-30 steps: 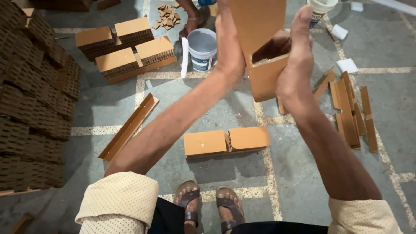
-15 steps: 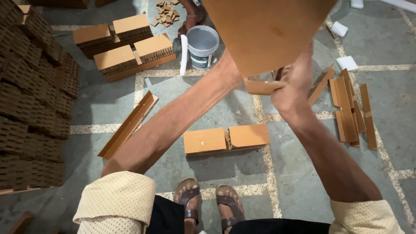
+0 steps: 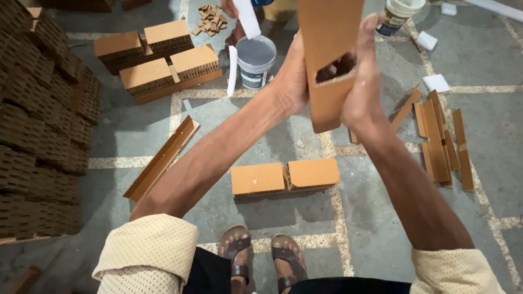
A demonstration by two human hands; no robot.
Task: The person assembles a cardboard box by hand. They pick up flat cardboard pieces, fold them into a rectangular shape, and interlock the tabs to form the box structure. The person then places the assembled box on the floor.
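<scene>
Together, left hand [image 3: 291,76] and right hand [image 3: 364,90] clasp the upright notched cardboard piece [image 3: 329,49] between them.

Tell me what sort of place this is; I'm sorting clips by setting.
Probably a small cardboard-packaging workshop. Stacks of corrugated blocks line the concrete floor, loose cardboard strips lie about, and a bucket stands near another person. Both hands hold a cut cardboard piece.

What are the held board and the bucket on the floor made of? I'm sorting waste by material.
Board: looks like brown cardboard, matte, with a cleanly cut window; both hands hold it, left hand, right hand. Bucket: probably plastic, smooth white wall, grey contents.
</scene>
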